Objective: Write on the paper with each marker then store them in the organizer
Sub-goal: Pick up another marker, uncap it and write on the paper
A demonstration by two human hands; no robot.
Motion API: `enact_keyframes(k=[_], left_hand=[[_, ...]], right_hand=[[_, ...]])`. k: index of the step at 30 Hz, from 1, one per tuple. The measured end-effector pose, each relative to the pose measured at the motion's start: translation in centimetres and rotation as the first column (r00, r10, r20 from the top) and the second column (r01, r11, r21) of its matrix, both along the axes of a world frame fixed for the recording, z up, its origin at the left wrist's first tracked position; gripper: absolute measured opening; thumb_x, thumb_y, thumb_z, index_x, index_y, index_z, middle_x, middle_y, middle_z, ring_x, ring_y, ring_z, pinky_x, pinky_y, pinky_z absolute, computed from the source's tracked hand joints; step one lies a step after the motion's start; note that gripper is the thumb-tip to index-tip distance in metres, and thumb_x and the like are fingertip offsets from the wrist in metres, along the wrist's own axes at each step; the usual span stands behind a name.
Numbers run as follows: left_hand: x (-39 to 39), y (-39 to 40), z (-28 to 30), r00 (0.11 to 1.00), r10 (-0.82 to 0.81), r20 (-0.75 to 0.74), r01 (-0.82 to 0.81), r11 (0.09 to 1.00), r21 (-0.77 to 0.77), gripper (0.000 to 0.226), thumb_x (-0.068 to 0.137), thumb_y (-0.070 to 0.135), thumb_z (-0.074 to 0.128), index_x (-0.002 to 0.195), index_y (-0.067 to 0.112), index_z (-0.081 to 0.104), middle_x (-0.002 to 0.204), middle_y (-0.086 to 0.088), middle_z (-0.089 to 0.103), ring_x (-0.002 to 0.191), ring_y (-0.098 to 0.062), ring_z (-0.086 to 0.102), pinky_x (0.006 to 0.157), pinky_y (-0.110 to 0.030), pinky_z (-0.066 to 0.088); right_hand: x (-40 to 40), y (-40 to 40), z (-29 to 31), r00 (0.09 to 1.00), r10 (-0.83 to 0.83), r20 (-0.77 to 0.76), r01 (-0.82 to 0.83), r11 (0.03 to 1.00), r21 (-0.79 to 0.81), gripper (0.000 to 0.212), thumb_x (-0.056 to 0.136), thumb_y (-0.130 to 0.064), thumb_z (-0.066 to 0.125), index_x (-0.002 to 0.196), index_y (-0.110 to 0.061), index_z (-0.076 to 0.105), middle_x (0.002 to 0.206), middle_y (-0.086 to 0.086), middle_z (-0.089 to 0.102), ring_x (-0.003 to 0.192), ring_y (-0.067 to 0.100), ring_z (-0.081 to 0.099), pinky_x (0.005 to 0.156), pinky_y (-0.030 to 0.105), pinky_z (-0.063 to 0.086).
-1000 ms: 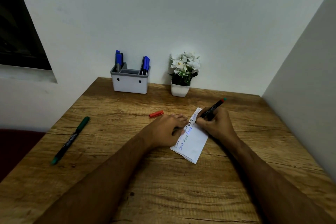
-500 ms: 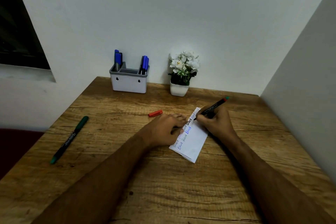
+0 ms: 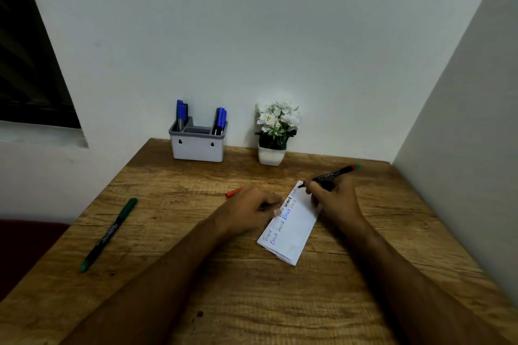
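Observation:
A folded white paper (image 3: 294, 230) with several handwritten words lies on the wooden table (image 3: 252, 288). My left hand (image 3: 249, 211) rests on the paper's left edge, fingers curled and pressing it down. My right hand (image 3: 333, 196) grips a black marker (image 3: 333, 173) with a red-and-green end, its tip at the paper's far corner. A red cap (image 3: 235, 191) lies just beyond my left hand. A green marker (image 3: 108, 234) lies capped at the table's left side. The grey organizer (image 3: 197, 147) stands at the back and holds blue markers (image 3: 181, 113) in both end compartments.
A small white pot of white flowers (image 3: 276, 131) stands to the right of the organizer, against the back wall. A side wall (image 3: 462, 148) runs close along the table's right edge. A dark window (image 3: 28, 64) is at the left.
My right hand has slid the marker tip along the paper toward its far corner. My left hand stays on the paper. The view has shifted slightly.

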State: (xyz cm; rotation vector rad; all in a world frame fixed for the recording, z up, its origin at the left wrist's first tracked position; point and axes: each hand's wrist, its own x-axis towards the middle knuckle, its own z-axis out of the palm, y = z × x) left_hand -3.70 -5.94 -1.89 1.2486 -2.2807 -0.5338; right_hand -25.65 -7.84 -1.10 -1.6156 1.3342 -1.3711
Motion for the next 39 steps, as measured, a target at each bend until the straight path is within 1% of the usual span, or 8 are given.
enact_keyframes(k=[4, 10, 21, 26, 28, 30, 33, 39], left_hand=[[0.7, -0.5, 1.9, 0.99, 0.14, -0.028, -0.141, 0.989, -0.049, 0.032, 0.09, 0.026, 0.069, 0.122, 0.019, 0.069, 0.119, 0.005, 0.071, 0.107, -0.002, 0.065, 0.098, -0.026, 0.051], [2.4, -0.8, 3.7, 0.936, 0.35, 0.038, -0.337, 0.922, -0.188, 0.021, 0.089, 0.021, 0.07, 0.109, 0.018, 0.074, 0.105, 0.004, 0.075, 0.092, -0.005, 0.067, 0.089, -0.03, 0.056], [2.0, -1.5, 1.1, 0.855, 0.432, 0.286, -0.387, 0.9, -0.201, 0.025, 0.085, 0.012, 0.063, 0.104, 0.024, 0.074, 0.097, 0.0, 0.074, 0.088, -0.019, 0.068, 0.079, -0.038, 0.059], [1.4, -1.4, 1.7, 0.857, 0.514, -0.039, -0.516, 0.854, -0.07, 0.012, 0.084, 0.016, 0.075, 0.096, 0.018, 0.075, 0.09, 0.004, 0.073, 0.081, -0.01, 0.069, 0.078, -0.032, 0.06], [0.9, -1.0, 2.8, 0.709, 0.589, -0.389, -0.541, 0.807, 0.237, 0.011, 0.082, 0.01, 0.077, 0.093, 0.013, 0.074, 0.09, -0.002, 0.073, 0.073, -0.012, 0.073, 0.072, -0.033, 0.062], [0.3, -0.4, 3.9, 0.396, 0.669, -0.629, -0.304, 0.742, 0.598, 0.014, 0.083, 0.0, 0.073, 0.097, 0.001, 0.069, 0.096, -0.014, 0.071, 0.077, -0.022, 0.075, 0.072, -0.036, 0.063], [-0.1, 0.2, 4.8, 0.105, 0.758, -0.644, 0.056, 0.642, 0.764, 0.016, 0.087, -0.009, 0.063, 0.102, -0.007, 0.063, 0.104, -0.02, 0.068, 0.091, -0.03, 0.073, 0.084, -0.035, 0.06], [-0.6, 0.7, 4.5, 0.007, 0.79, -0.614, 0.198, 0.6, 0.775, 0.015, 0.089, -0.017, 0.054, 0.101, -0.011, 0.061, 0.114, -0.022, 0.064, 0.101, -0.034, 0.067, 0.09, -0.037, 0.056]], right_hand=[[-0.1, 0.6, 1.5, 0.997, 0.054, 0.052, -0.051, 0.997, -0.058, 0.014, 0.091, 0.002, 0.07, 0.078, 0.001, 0.074, 0.058, 0.002, 0.069, 0.049, 0.017, 0.058, 0.051, 0.026, 0.049], [-0.3, 0.7, 2.1, 0.996, 0.079, 0.029, -0.075, 0.991, -0.114, 0.014, 0.09, 0.002, 0.072, 0.082, -0.008, 0.078, 0.072, 0.022, 0.072, 0.049, 0.023, 0.06, 0.05, 0.033, 0.05], [0.1, 1.2, 1.7, 0.997, 0.077, 0.027, -0.075, 0.993, -0.088, 0.007, 0.09, 0.002, 0.071, 0.086, 0.001, 0.078, 0.062, 0.01, 0.069, 0.047, 0.016, 0.059, 0.049, 0.025, 0.049], [-0.2, 1.6, 1.3, 0.995, 0.086, 0.041, -0.081, 0.992, -0.097, 0.01, 0.09, 0.001, 0.072, 0.093, -0.005, 0.08, 0.075, 0.007, 0.076, 0.055, 0.018, 0.064, 0.054, 0.029, 0.052], [0.1, 1.9, 1.2, 0.995, 0.087, 0.046, -0.081, 0.99, -0.113, 0.014, 0.091, 0.001, 0.072, 0.095, -0.008, 0.081, 0.079, 0.004, 0.077, 0.06, 0.02, 0.066, 0.059, 0.03, 0.054], [0.6, 2.3, 1.2, 0.991, 0.119, 0.068, -0.109, 0.985, -0.137, 0.015, 0.093, -0.001, 0.07, 0.097, -0.01, 0.082, 0.08, 0.004, 0.078, 0.064, 0.024, 0.069, 0.062, 0.032, 0.056], [1.8, 3.0, 1.7, 0.981, 0.173, 0.093, -0.157, 0.975, -0.155, 0.018, 0.098, -0.003, 0.065, 0.099, -0.009, 0.081, 0.082, 0.009, 0.079, 0.065, 0.026, 0.07, 0.064, 0.035, 0.058], [3.2, 3.8, 2.7, 0.97, 0.243, 0.02, -0.231, 0.942, -0.245, 0.008, 0.094, 0.004, 0.068, 0.092, -0.003, 0.073, 0.075, 0.017, 0.073, 0.058, 0.023, 0.068, 0.057, 0.037, 0.059]])
